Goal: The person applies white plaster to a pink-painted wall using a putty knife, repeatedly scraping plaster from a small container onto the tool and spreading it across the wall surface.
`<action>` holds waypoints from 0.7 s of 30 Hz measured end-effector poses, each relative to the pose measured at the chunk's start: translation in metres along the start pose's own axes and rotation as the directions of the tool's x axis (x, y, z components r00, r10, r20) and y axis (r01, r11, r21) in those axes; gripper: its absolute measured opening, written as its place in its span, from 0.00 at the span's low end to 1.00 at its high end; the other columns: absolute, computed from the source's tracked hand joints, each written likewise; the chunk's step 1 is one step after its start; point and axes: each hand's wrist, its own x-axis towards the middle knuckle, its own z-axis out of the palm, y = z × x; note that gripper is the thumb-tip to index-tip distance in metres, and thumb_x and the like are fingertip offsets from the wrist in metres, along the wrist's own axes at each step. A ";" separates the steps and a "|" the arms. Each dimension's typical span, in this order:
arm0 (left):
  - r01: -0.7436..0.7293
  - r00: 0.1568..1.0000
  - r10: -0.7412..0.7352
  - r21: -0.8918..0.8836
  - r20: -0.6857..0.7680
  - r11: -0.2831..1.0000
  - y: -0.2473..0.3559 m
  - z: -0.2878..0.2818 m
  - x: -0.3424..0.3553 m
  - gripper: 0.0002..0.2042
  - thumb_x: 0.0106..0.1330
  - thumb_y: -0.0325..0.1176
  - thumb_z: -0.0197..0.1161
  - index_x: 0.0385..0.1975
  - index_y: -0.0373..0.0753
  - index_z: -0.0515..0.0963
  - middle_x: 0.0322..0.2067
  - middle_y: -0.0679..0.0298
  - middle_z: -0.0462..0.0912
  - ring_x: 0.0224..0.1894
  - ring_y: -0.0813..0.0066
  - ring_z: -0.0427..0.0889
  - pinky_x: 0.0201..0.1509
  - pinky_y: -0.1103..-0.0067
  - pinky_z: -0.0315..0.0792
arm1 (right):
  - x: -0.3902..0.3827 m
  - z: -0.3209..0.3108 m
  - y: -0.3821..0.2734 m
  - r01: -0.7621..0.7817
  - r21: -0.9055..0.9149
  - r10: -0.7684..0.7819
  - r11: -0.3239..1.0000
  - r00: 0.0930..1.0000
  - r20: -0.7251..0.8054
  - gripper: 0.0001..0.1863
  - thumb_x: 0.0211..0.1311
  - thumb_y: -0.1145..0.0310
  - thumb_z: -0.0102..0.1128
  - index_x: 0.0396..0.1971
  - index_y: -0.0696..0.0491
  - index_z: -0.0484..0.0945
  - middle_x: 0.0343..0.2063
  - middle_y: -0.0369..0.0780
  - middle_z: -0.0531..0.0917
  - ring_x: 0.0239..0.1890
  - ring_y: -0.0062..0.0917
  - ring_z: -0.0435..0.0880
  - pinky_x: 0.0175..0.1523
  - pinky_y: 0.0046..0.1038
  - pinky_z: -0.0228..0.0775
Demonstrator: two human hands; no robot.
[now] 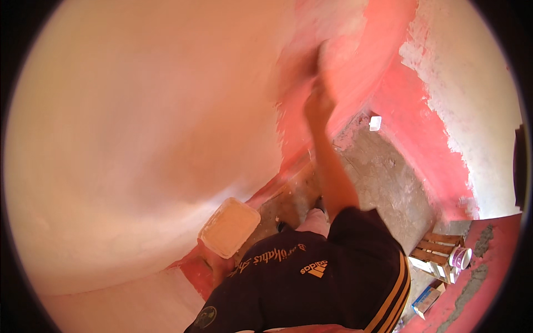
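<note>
Raised against the wall, my right hand (319, 108) is closed round the handle of a paintbrush (322, 58). Motion smears the brush, and its dark head is at the painted wall (350, 66), where wet-looking pink-red meets pale orange. Low on the left, my left hand (220, 267) grips a rectangular tub (216, 218) by its near side. Pale peach-coloured paint or residue shows inside the tub. Part of the left hand's fingers is hidden under the tub.
A small white container (375, 123) lies on the rough floor (383, 172) near the corner. At the lower right stand a wooden crate (438, 247), a white-and-purple bucket (460, 258) and a blue box (426, 299). The right wall (472, 83) has a ragged pink-and-white paint border.
</note>
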 end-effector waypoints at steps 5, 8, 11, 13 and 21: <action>0.038 0.999 -0.038 0.103 -0.003 0.994 -0.018 -0.018 0.003 0.23 0.77 0.47 0.53 0.59 0.33 0.70 0.54 0.57 0.80 0.54 0.71 0.79 0.56 0.74 0.74 | -0.072 -0.054 -0.065 -0.050 0.163 0.030 0.985 0.992 0.126 0.18 0.72 0.71 0.47 0.54 0.60 0.79 0.41 0.48 0.85 0.42 0.33 0.85 0.50 0.31 0.75; 0.006 0.985 -0.027 0.122 0.171 0.993 0.054 0.019 -0.003 0.24 0.79 0.49 0.48 0.61 0.34 0.68 0.57 0.56 0.78 0.57 0.70 0.77 0.60 0.73 0.72 | 0.023 -0.067 -0.062 -0.358 0.077 0.361 0.931 0.932 -0.030 0.20 0.73 0.72 0.45 0.59 0.58 0.77 0.49 0.48 0.85 0.47 0.29 0.85 0.54 0.27 0.74; -0.032 0.988 0.021 0.068 0.154 0.997 0.054 0.026 -0.004 0.24 0.79 0.49 0.48 0.61 0.34 0.68 0.57 0.56 0.78 0.58 0.69 0.77 0.60 0.73 0.72 | 0.078 -0.042 -0.044 -0.170 0.069 0.175 0.983 0.981 -0.087 0.21 0.72 0.72 0.45 0.61 0.56 0.77 0.48 0.47 0.86 0.45 0.28 0.85 0.52 0.26 0.75; -0.036 0.991 0.035 0.008 0.131 0.999 0.043 0.022 -0.003 0.24 0.79 0.49 0.47 0.61 0.34 0.68 0.57 0.56 0.78 0.58 0.69 0.77 0.60 0.73 0.72 | 0.062 -0.019 -0.030 -0.043 -0.002 0.043 0.999 0.999 0.009 0.21 0.72 0.70 0.46 0.61 0.55 0.77 0.46 0.48 0.87 0.42 0.33 0.87 0.47 0.30 0.77; -0.037 0.994 0.047 -0.095 0.103 0.995 0.031 0.019 0.000 0.24 0.79 0.49 0.46 0.61 0.34 0.68 0.57 0.57 0.78 0.58 0.69 0.77 0.61 0.72 0.73 | -0.040 -0.067 -0.106 0.196 0.186 -0.210 0.963 0.976 0.059 0.18 0.76 0.71 0.46 0.56 0.65 0.78 0.44 0.44 0.86 0.33 0.25 0.81 0.39 0.27 0.73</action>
